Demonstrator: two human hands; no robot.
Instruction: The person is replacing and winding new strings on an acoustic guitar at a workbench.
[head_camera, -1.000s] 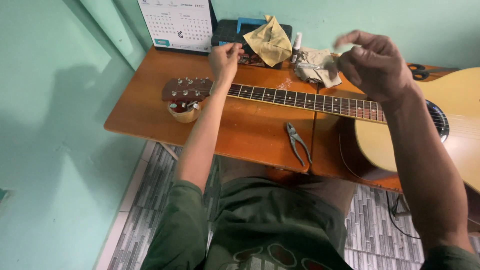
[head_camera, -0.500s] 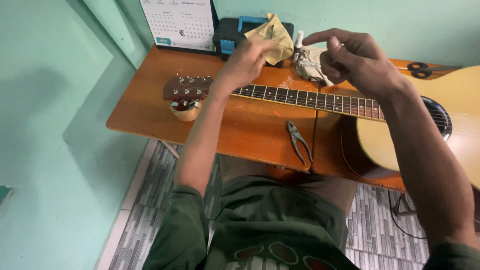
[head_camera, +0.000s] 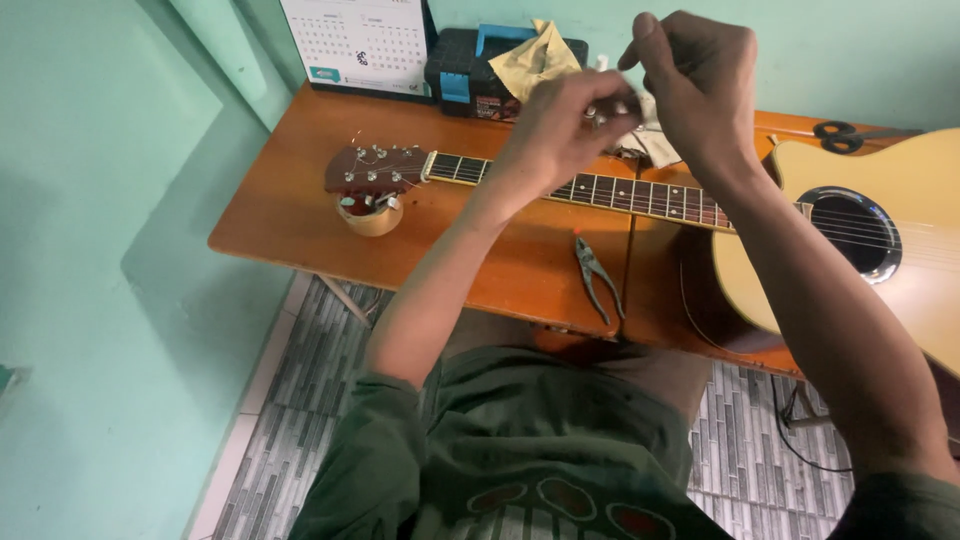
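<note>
Two hands: left hand (head_camera: 560, 125) and right hand (head_camera: 695, 85) are raised together above the guitar neck (head_camera: 610, 195), fingertips almost meeting.
Fingers: both pinched nearly shut on a small pale item (head_camera: 605, 112) — too small to identify; it may be a peg or string end.
Position: the item sits between the hands, above the desk (head_camera: 290, 215), in front of a crumpled white cloth (head_camera: 655, 145).
Handling: judged light, hard and slippery — easily dropped, so a fingertip pinch at its ends suits it.
Nearby: pliers (head_camera: 597, 275) lie on the desk below the neck; a tape roll (head_camera: 370, 213) props the headstock (head_camera: 375, 170).
</note>
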